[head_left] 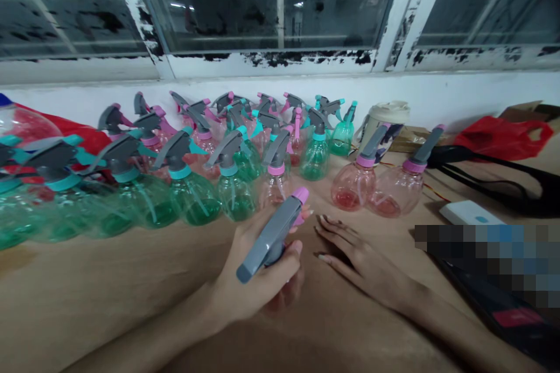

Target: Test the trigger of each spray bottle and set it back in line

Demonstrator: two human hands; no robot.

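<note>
My left hand [258, 268] is wrapped round a pink spray bottle [275, 230] with a grey head and a pink nozzle. Its body is mostly hidden under my fingers. Beside it, my right hand [363, 259] lies on the tabletop with fingers stretched out, holding nothing. Past my right hand stand two pink spray bottles, one [350, 189] partly in front of the other [398, 186]. Ahead and to the left are rows of spray bottles, such as a green one [195, 195] with a turquoise collar and a clear pinkish one [276, 180].
The wooden table [131, 291] meets a white wall [459, 93] below windows. At the right lie a red plastic bag [503, 137], a black strap-like item [494, 178], a white device [470, 213] and a dark, partly blurred object [485, 297]. A paper cup [385, 113] stands behind the bottles.
</note>
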